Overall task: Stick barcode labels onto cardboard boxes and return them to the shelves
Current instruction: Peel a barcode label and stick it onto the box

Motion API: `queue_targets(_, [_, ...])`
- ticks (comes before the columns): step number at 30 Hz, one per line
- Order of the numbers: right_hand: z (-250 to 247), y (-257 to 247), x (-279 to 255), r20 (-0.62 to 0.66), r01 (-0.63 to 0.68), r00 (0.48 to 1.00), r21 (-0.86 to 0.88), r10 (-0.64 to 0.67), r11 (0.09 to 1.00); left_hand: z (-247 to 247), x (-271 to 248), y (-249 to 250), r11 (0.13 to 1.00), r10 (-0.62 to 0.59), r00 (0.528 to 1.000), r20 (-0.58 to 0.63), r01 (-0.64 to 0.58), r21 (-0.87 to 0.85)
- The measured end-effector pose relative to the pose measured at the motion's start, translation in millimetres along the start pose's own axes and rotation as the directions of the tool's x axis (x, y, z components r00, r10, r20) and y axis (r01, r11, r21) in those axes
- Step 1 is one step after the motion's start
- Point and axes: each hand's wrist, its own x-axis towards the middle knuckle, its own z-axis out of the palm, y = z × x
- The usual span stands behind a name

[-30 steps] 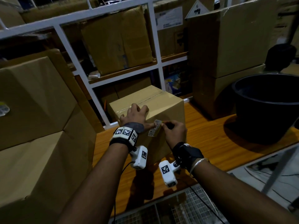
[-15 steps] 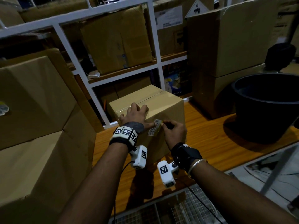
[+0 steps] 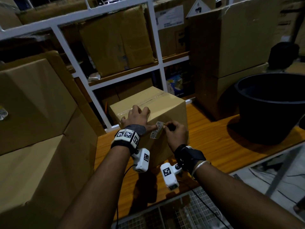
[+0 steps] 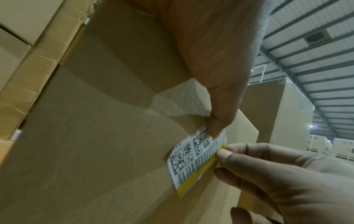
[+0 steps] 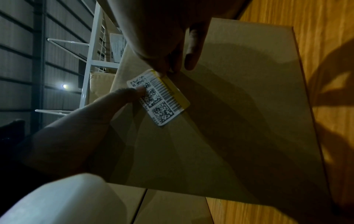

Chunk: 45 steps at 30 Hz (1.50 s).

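Observation:
A taped cardboard box (image 3: 165,104) stands on the wooden table (image 3: 208,139), in front of the shelf. My left hand (image 3: 145,118) lies over its top front edge with the fingers flat on the lid. Its thumb (image 4: 218,121) presses a white barcode label (image 3: 157,132) against the box's front face (image 4: 95,136). My right hand (image 3: 166,127) pinches the label's yellow edge strip (image 4: 197,175) between thumb and fingertips. The label (image 5: 159,98) sits tilted near the upper part of the face (image 5: 239,121), and its yellow side stands slightly off the cardboard.
Large cardboard boxes (image 3: 33,113) are stacked close on the left. A white shelf frame (image 3: 158,47) holding more boxes rises behind. Tall boxes (image 3: 231,47) and a black tub (image 3: 272,103) stand to the right. A wire mesh (image 3: 189,212) lies below the table's front edge.

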Motion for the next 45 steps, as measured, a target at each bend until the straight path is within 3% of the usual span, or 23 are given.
queue_targets(6, [-2.4, 2.5, 0.2, -0.016, 0.036, 0.999, 0.056, -0.035, 0.998, -0.1, -0.4, 0.6, 1.000, -0.002, 1.000, -0.004, 0.002, -0.007])
queue_targets(19, [-4.6, 2.0, 5.3, 0.084, 0.225, 0.973, -0.131, -0.216, 0.966, -0.8, -0.7, -0.4, 1.000, 0.001, 1.000, 0.004, -0.001, -0.004])
queue_targets(26, [-10.9, 4.6, 6.4, 0.134, 0.199, 0.971, -0.003, -0.196, 0.980, -1.9, -0.4, -0.6, 1.000, -0.005, 1.000, 0.022, 0.005, 0.001])
queue_targets(37, [-17.6, 6.2, 14.0, 0.170, 0.196, 0.969, -0.066, -0.182, 0.978, 0.0, -4.5, -3.3, 0.988, 0.086, 0.995, 0.058, -0.092, 0.121])
queue_targets(45, [-22.8, 2.9, 13.0, 0.238, 0.190, 0.954, -0.018, -0.181, 0.982, -3.3, -7.7, -3.6, 0.975, 0.118, 0.987, 0.109, -0.136, 0.174])
